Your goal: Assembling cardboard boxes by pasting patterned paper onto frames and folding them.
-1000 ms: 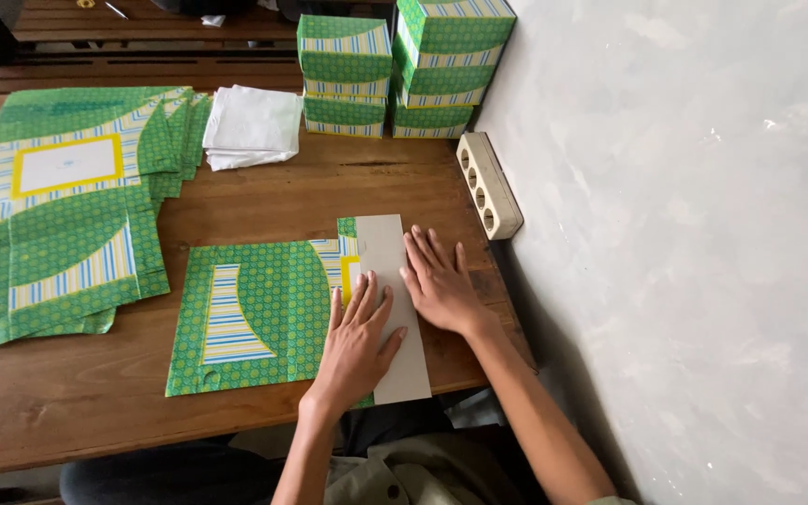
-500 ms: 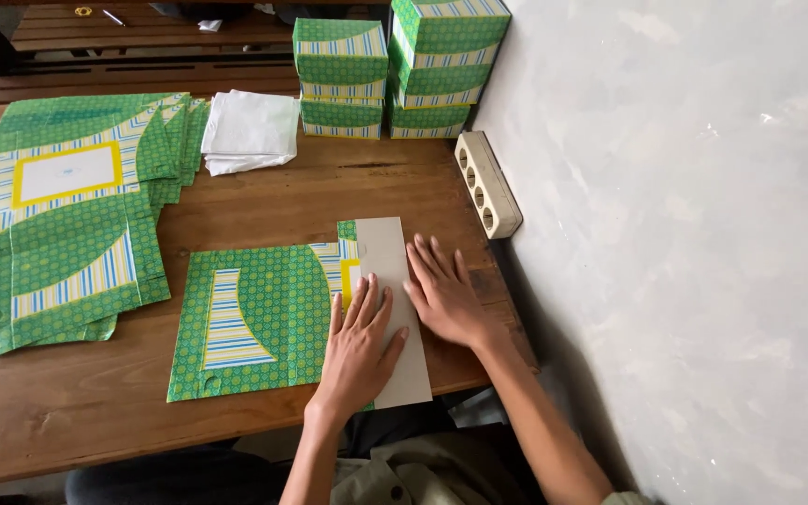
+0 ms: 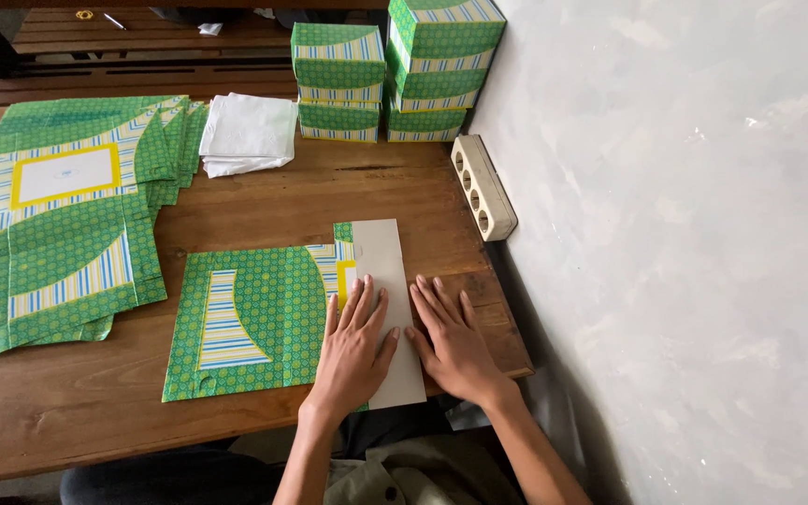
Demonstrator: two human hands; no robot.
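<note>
Now both hands (image 3: pixel 353 351) (image 3: pixel 455 341) press flat cardboard sheet (image 3: pixel 264 318) near table edge (image 3: pixel 236 432).

We see a flat green carton blank (image 3: pixel 254 323) near the desk's (image 3: pixel 77 421) front edge, patterned with dots and a striped blue-yellow-white panel, its right flap folded over to show plain grey card. On that flap lie both hands, the left hand (image 3: pixel 355 351) and right hand (image 3: pixel 455 341), flat, fingers spread. At the left edge lies a fanned pile of blanks (image 3: pixel 58 224), the top one bearing a white rectangle framed in yellow. At the back right corner, made-up green boxes (image 3: pixel 395 70) stand in two stacks against the wall.
</note>
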